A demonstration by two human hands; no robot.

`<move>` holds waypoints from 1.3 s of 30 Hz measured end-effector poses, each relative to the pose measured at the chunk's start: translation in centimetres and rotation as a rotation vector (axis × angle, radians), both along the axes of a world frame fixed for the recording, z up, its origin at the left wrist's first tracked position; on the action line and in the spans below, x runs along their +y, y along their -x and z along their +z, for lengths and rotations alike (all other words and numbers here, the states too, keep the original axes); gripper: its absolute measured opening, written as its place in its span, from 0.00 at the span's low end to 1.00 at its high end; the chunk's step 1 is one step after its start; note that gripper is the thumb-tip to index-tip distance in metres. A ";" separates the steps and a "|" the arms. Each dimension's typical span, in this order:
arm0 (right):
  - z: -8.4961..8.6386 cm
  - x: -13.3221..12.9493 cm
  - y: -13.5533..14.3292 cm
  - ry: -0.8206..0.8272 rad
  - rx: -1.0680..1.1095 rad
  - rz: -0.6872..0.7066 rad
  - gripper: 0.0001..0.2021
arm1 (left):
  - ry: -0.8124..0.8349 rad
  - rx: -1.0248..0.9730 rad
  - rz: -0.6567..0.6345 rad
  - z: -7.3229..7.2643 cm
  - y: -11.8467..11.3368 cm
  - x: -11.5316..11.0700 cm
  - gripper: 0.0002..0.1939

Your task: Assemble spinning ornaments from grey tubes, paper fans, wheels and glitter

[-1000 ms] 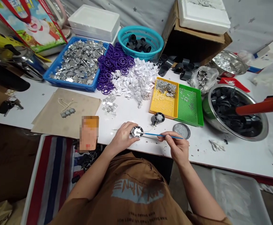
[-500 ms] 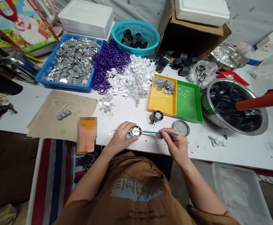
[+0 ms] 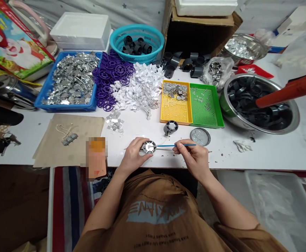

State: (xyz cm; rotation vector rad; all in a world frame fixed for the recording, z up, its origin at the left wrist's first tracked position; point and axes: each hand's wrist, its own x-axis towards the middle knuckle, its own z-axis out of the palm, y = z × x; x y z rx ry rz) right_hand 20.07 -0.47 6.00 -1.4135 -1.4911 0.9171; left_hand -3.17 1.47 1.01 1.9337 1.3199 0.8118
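Note:
My left hand (image 3: 135, 154) closes its thumb and fingers around the rim of a small round dark housing (image 3: 149, 147), which shows a bright disc with spokes. In my right hand (image 3: 195, 157) a thin blue-handled brush (image 3: 165, 146) is pinched, its tip reaching to the disc's middle. The tip itself is too small to make out. Just behind, a second dark cylindrical housing (image 3: 171, 127) stands on the table, a pale wire beside it. To the right of it lies a shallow round dish (image 3: 200, 137) with greyish, shiny contents.
Behind are a yellow tray (image 3: 176, 113), a green tray (image 3: 208, 117), white pieces (image 3: 134, 82), purple rings (image 3: 104, 82) and a blue tray (image 3: 65, 106) of metal pieces. A steel bowl (image 3: 294, 117) of black parts stands right. Cardboard (image 3: 50, 147) lies left.
The camera view has turned slightly, shifting the table's contents in the picture. Both hands keep their holds, with the brush tip still at the disc.

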 end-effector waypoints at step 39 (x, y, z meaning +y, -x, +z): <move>-4.1 -0.1 0.8 0.269 0.626 -0.277 0.13 | 0.008 -0.019 0.039 0.0 -0.2 -0.2 0.25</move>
